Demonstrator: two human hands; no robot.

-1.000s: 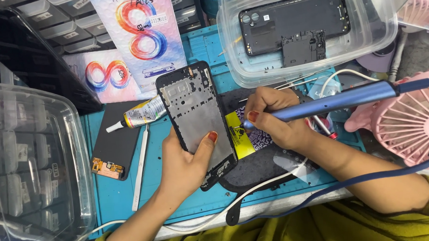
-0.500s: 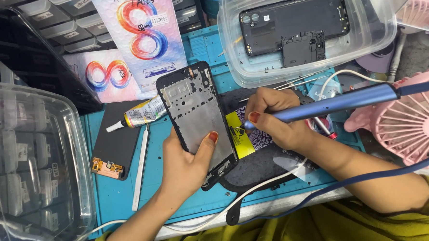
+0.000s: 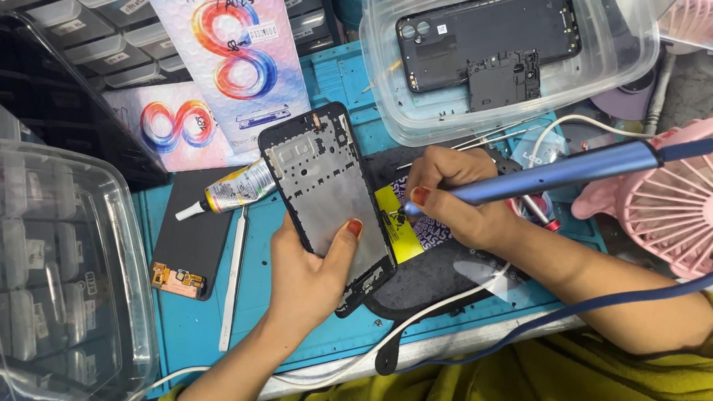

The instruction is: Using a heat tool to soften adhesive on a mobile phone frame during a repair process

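Your left hand (image 3: 308, 279) gripped the phone frame (image 3: 328, 195), fingers closed; your right hand (image 3: 452, 196) pinched the blue tool (image 3: 564, 171); clear tub (image 3: 384, 87) held a back cover (image 3: 485, 30)

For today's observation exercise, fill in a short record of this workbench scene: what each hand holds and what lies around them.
Left hand: holds the phone frame, thumb on its inner plate
Right hand: grips the blue pen-shaped tool, tip at the frame's right edge
Left of frame: glue tube, dark screen panel
Behind: clear tub with a phone back inside
Right: pink fan
Surface: teal mat
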